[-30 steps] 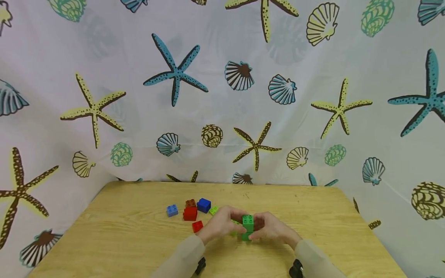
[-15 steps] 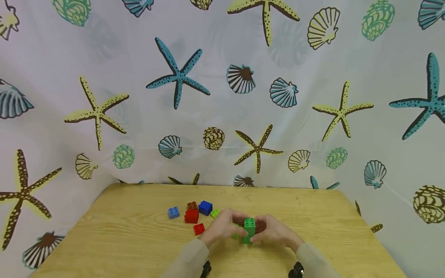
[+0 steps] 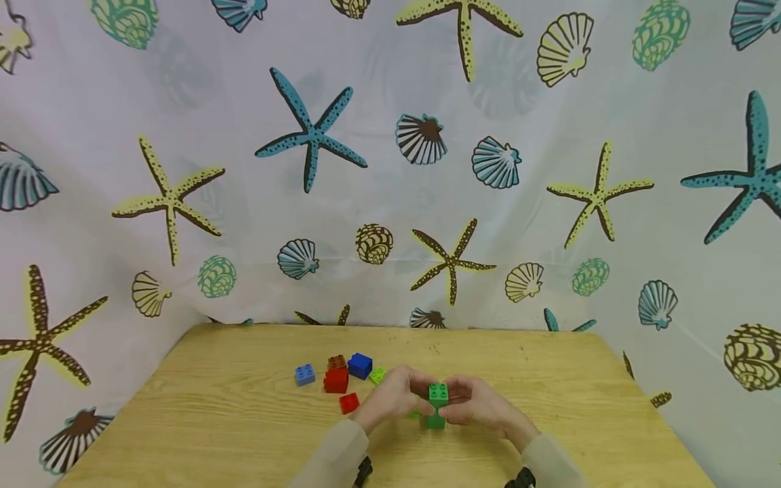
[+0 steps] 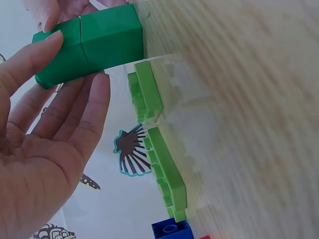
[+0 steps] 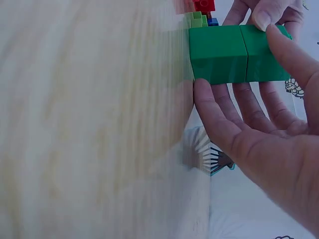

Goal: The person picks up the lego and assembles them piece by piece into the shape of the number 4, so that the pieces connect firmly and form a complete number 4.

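Two green toy building bricks (image 3: pixel 438 394) stand stacked upright on the wooden table, studs on top. A thin seam shows between the upper brick (image 5: pixel 261 57) and the lower brick (image 5: pixel 219 55). From the left, my left hand (image 3: pixel 392 398) grips the stack, its thumb on the upper brick and its fingers behind. My right hand (image 3: pixel 478 409) holds it from the other side, thumb also on the upper brick, with one fingertip low by the table. Two low light-green bricks (image 4: pixel 149 89) lie close beside the stack, partly hidden by my left hand in the head view.
Left of my hands lie a dark blue brick (image 3: pixel 360 366), a red brick (image 3: pixel 336 380), a smaller red brick (image 3: pixel 350 403), a brown brick (image 3: pixel 337 362) and a light blue brick (image 3: pixel 305 375). A shell-patterned curtain (image 3: pixel 390 196) hangs behind the wooden table (image 3: pixel 244 420).
The upper green brick now lines up with the lower one, where it looked slightly offset a second ago. My right thumb has moved up from the lower brick to the upper.
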The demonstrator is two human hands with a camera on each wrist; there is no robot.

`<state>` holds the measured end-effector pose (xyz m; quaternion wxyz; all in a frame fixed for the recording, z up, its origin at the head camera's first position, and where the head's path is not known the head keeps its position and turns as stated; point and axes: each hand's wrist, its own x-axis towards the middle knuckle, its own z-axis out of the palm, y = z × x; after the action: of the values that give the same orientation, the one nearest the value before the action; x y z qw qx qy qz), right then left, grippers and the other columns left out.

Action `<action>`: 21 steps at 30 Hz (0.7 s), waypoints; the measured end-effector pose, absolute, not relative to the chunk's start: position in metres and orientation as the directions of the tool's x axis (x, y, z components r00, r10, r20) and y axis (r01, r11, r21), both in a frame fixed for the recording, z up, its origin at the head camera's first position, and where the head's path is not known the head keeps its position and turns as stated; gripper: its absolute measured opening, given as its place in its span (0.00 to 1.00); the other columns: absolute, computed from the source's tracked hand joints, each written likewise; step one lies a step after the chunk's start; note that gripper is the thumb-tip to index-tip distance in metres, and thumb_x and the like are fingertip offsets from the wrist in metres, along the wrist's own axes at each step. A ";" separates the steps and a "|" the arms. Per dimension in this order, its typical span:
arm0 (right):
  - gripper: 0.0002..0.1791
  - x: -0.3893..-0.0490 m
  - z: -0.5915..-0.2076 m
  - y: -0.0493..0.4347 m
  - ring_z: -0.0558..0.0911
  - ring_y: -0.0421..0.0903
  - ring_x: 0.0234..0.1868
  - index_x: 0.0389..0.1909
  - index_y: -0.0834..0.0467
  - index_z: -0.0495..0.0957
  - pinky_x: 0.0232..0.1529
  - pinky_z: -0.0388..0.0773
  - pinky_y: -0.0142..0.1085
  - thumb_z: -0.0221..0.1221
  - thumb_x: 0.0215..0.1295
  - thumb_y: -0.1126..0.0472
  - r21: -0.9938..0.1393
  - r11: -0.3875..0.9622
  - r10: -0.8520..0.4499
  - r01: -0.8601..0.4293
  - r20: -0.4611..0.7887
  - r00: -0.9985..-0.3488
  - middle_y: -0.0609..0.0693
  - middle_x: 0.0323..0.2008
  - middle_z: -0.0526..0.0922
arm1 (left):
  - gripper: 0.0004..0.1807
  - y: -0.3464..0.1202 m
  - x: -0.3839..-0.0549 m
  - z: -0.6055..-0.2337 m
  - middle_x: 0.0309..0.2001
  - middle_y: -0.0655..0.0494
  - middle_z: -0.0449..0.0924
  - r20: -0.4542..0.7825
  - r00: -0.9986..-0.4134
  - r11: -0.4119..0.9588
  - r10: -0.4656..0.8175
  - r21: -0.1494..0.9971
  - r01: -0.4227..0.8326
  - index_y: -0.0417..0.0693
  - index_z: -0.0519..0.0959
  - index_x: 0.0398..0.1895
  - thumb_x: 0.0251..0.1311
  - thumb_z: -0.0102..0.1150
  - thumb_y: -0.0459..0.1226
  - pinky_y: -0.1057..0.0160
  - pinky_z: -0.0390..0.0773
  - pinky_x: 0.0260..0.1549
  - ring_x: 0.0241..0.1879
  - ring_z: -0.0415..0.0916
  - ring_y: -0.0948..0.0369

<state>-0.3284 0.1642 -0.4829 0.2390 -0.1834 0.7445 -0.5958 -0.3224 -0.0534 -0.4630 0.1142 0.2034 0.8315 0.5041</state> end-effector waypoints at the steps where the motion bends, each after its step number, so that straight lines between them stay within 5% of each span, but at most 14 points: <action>1: 0.28 -0.328 -0.483 0.164 0.80 0.48 0.54 0.60 0.65 0.71 0.51 0.81 0.44 0.67 0.62 0.60 -0.977 0.214 -0.559 0.017 -0.137 -0.818 0.56 0.54 0.79 | 0.19 -0.053 -0.322 -0.462 0.39 0.57 0.87 0.012 -0.891 0.412 0.453 0.884 0.222 0.48 0.87 0.46 0.48 0.71 0.27 0.56 0.82 0.46 0.40 0.83 0.61; 21: 0.24 -0.320 -0.481 0.159 0.80 0.49 0.52 0.57 0.60 0.68 0.50 0.81 0.51 0.60 0.69 0.49 -0.990 0.129 -0.532 0.052 -0.114 -0.839 0.60 0.57 0.74 | 0.18 -0.058 -0.327 -0.467 0.42 0.61 0.87 0.031 -0.853 0.459 0.521 0.832 0.311 0.55 0.85 0.48 0.52 0.73 0.34 0.57 0.81 0.49 0.43 0.82 0.62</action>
<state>-0.3200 0.1590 -0.4814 0.2289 -0.1675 0.7156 -0.6383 -0.3270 -0.0584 -0.4668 0.1145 0.2455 0.8465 0.4584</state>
